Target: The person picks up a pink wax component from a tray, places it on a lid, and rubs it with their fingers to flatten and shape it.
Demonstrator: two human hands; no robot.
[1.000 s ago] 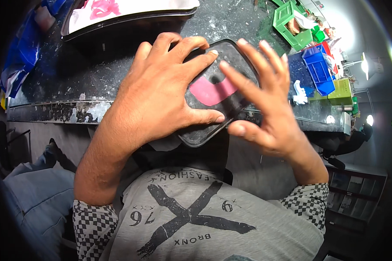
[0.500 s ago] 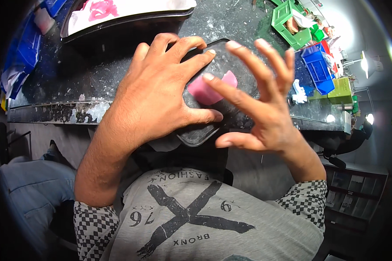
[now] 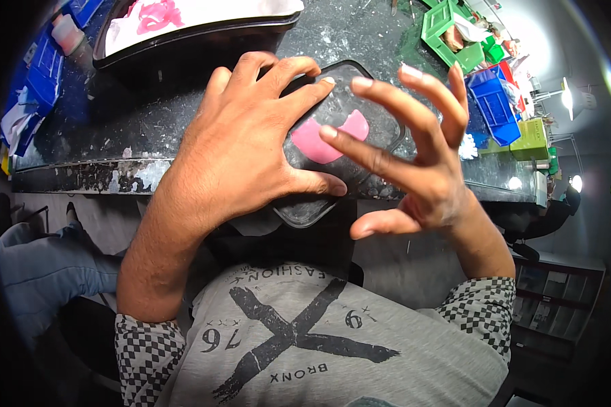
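Observation:
A pink, flat, crescent-shaped piece (image 3: 312, 144) lies on a dark rounded plate (image 3: 304, 211) at the bench's front edge. My left hand (image 3: 227, 146) is spread across the left part of the plate, thumb and fingertips resting on it beside the pink piece. The index finger of my right hand (image 3: 428, 166) reaches over the pink piece's right half; I cannot tell whether it touches. The other fingers of that hand are raised and apart, with the thumb out to the side. Part of the plate is hidden beneath both hands.
A black tray (image 3: 204, 42) with white lining and pink scraps (image 3: 159, 15) stands at the back left. Blue bins (image 3: 42, 74) line the far left. To the right are a green bin (image 3: 448, 37), a blue bin (image 3: 495, 108) and a green box (image 3: 529, 144).
My right hand has shifted a little to the right, its fingers more curled, uncovering more of the pink piece. My left hand stays in place on the plate.

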